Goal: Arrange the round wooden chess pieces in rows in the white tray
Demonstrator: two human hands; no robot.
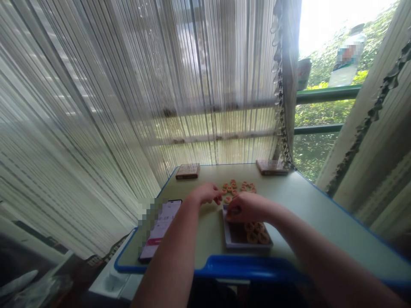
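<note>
Round tan wooden game pieces with red markings, which look like Chinese chess pieces (229, 188), lie in loose groups on the table. Beside the left group is my left hand (209, 193), its fingers bent and apart, with the fingertips close to the nearest pieces. A shallow open box (237, 246) with pale walls and a dark floor stands nearer to me. Several larger-looking round pieces (257, 238) sit in its right front part. Over the box's far left corner, my right hand (247, 207) pinches what seems to be one round piece, mostly hidden by the fingers.
A phone with a lit screen (165, 222) lies at the table's left. Two flat boxes, one at the far left (188, 170) and one at the far right (272, 167), rest near the back edge. The pale table (308, 205) has a blue rim; curtains (128, 85) hang behind it.
</note>
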